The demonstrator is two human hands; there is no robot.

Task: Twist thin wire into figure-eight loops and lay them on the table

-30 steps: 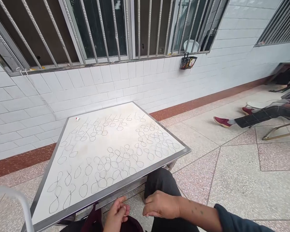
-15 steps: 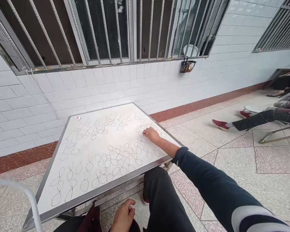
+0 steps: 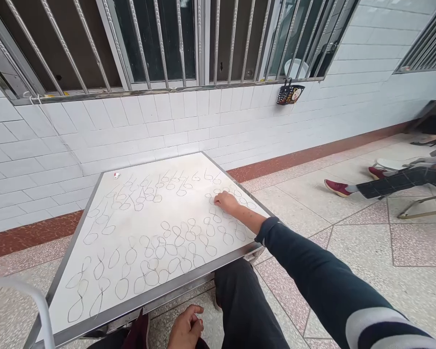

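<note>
My right hand (image 3: 225, 201) rests on the right part of a white tabletop (image 3: 160, 211) with a grey metal rim. Its fingers are pinched together, pointing down and left at the surface; whatever they hold, if anything, is hidden. Thin dark drawn lines cover much of the top: figure-eight loops (image 3: 187, 232) toward the near edge, shapes like sixes (image 3: 183, 186) farther back. Below the near edge, over my lap, my left hand (image 3: 186, 327) hangs loosely curled, apart from the table, with nothing seen in it.
A small white and red object (image 3: 116, 175) lies at the table's far left corner. A pale curved tube (image 3: 39, 300) rises at the lower left. Behind stand a white tiled wall (image 3: 148, 128) and barred windows, where a dark basket (image 3: 289, 93) hangs. Another person's legs (image 3: 381, 184) extend at right.
The camera view has shifted slightly, so table and wall sit a little differently. My right hand stays at nearly the same place on the tabletop, still pinched. My left hand remains curled over my lap.
</note>
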